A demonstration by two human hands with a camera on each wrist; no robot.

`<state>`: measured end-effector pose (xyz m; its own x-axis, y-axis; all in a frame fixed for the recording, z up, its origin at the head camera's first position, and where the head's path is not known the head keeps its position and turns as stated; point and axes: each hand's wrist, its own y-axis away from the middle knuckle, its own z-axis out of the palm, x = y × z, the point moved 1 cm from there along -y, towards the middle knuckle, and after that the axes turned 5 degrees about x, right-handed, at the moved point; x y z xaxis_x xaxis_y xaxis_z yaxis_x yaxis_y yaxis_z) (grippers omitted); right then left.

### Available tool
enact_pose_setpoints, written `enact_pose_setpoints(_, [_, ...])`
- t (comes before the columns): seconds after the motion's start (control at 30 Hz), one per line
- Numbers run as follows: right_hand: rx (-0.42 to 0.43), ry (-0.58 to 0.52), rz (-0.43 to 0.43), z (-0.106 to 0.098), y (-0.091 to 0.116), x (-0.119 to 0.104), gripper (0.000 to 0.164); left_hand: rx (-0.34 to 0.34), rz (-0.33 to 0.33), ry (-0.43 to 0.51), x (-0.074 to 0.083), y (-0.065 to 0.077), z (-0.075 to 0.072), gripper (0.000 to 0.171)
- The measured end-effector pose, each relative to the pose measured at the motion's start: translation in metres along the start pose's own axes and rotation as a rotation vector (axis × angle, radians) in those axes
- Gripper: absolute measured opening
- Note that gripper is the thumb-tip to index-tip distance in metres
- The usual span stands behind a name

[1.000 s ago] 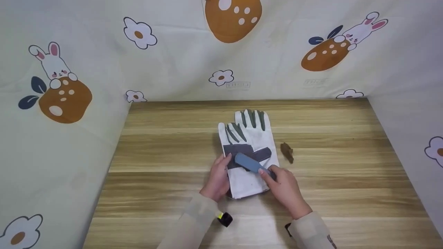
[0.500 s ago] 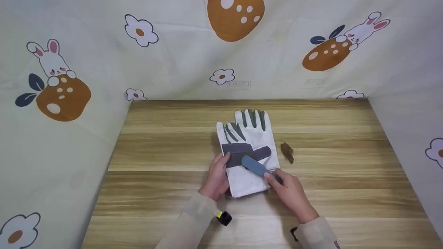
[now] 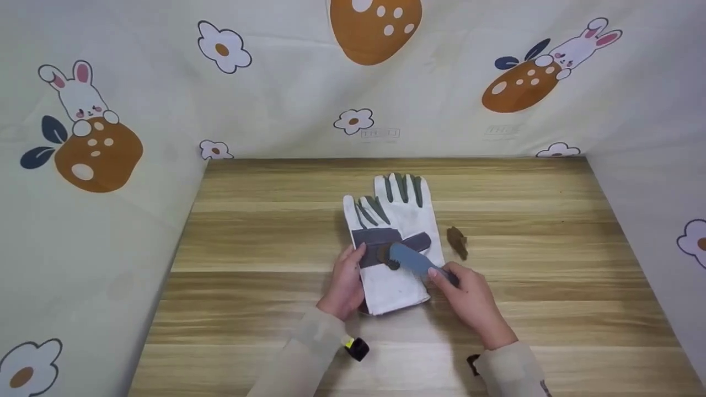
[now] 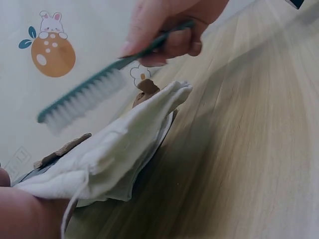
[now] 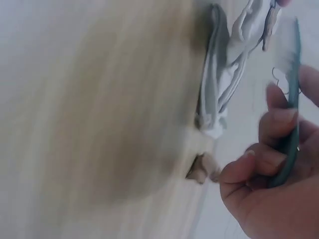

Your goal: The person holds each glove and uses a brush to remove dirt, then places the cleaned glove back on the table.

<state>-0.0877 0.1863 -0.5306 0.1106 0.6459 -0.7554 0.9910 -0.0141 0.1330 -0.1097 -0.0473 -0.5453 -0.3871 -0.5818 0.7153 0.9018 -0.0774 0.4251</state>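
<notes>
A pair of white work gloves with dark grey patches and green finger strips lies on the table. My left hand holds their left edge, thumb on top and the other fingers mostly hidden. The right hand grips the handle of a blue-green brush. In the left wrist view, its white bristles hang above the gloves, apart from them. A flat brown piece of unclear material lies on the glove's dark patch, just left of the brush head in the head view.
A brown crumpled lump lies on the wood-grain table to the right of the gloves. Cloth walls printed with rabbits and flowers stand at the back and sides.
My right hand has moved right with the brush, whose head now shows bristles on its left. The brown piece on the glove has come into sight. The left hand has barely shifted.
</notes>
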Motion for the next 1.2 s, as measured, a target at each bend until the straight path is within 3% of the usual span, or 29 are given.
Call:
enact_pose_setpoints(0.13, [0.027, -0.016, -0.031, 0.004, -0.007, -0.009, 0.041, -0.015, 0.01, 0.035, 0.001, 0.002, 0.003, 0.046])
enact_pose_setpoints(0.3, [0.009, 0.015, -0.04, 0.008, -0.008, -0.005, 0.036, -0.024, 0.034, 0.091, 0.002, 0.003, 0.005, 0.046])
enact_pose_setpoints(0.83, [-0.009, 0.083, -0.042, -0.005, 0.0, 0.017, 0.032, -0.011, 0.03, 0.054, 0.002, 0.002, 0.001, 0.045])
enact_pose_setpoints(1.0, [0.023, 0.066, -0.034, -0.002, 0.001, 0.011, 0.038, -0.004, 0.029, 0.04, 0.001, 0.002, 0.0, 0.045])
enact_pose_setpoints(1.2, [0.031, 0.001, -0.037, 0.008, -0.003, -0.002, 0.044, -0.053, 0.027, 0.028, -0.001, 0.005, 0.003, 0.045])
